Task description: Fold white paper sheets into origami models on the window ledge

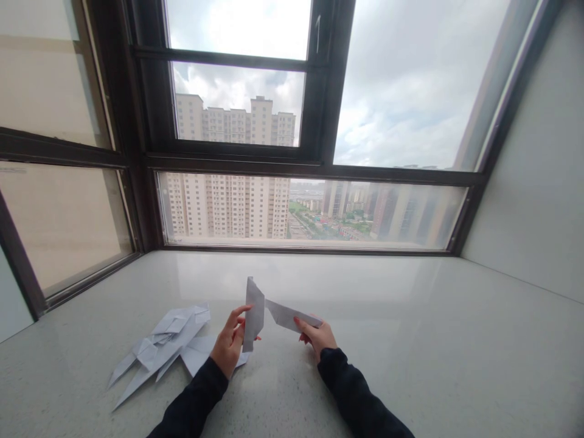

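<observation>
My left hand (229, 344) grips a folded white paper piece (253, 313) that stands upright above the stone sill. My right hand (317, 334) pinches a second folded white paper piece (287, 316) that lies flat and points left, its tip close to the upright piece. Both arms wear dark sleeves. Left of my left hand, several folded white paper shapes (159, 347) with pointed wings lie in a pile on the sill.
The pale speckled window sill (410, 340) runs from the dark-framed window (314, 164) toward me. A grey wall (538, 182) closes the right side. Tall apartment blocks and cloudy sky show outside.
</observation>
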Demonstrator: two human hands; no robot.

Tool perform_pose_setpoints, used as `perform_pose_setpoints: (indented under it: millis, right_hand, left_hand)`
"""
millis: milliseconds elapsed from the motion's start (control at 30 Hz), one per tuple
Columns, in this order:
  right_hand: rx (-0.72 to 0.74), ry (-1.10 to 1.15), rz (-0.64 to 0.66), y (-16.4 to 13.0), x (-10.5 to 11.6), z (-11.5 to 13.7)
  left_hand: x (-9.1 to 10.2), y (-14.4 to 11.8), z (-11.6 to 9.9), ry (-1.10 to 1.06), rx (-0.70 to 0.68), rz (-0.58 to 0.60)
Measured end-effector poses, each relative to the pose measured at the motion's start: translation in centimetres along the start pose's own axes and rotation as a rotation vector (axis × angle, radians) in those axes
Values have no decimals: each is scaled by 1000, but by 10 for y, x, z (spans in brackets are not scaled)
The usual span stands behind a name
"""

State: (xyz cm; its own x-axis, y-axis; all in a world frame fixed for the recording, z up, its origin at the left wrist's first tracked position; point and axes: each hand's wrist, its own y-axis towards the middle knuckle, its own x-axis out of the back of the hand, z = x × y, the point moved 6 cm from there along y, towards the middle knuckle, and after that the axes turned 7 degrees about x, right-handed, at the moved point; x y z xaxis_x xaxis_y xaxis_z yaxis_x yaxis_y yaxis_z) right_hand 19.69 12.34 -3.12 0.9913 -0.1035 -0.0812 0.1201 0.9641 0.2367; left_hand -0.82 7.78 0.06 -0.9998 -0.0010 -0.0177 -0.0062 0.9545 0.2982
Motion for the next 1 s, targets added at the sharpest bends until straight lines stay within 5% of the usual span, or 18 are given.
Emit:
perform_pose_setpoints:
  millis: [200,500,733,1000]
  right_hand:
    - [-41,-19,83,-5,-8,3]
    - [-42,-36,214,-11,-19,5]
    - [-27,-21,308,-14,-29,5]
    - [-43,-42,372,-17,-32,5]
  left_hand:
    - [0,2,3,163,-1,93]
    - [-3,-8,-17,433,-192,-47]
    - [-9,-6,-11,578,-258,71]
    - [-11,-9,-27,681,-352,55]
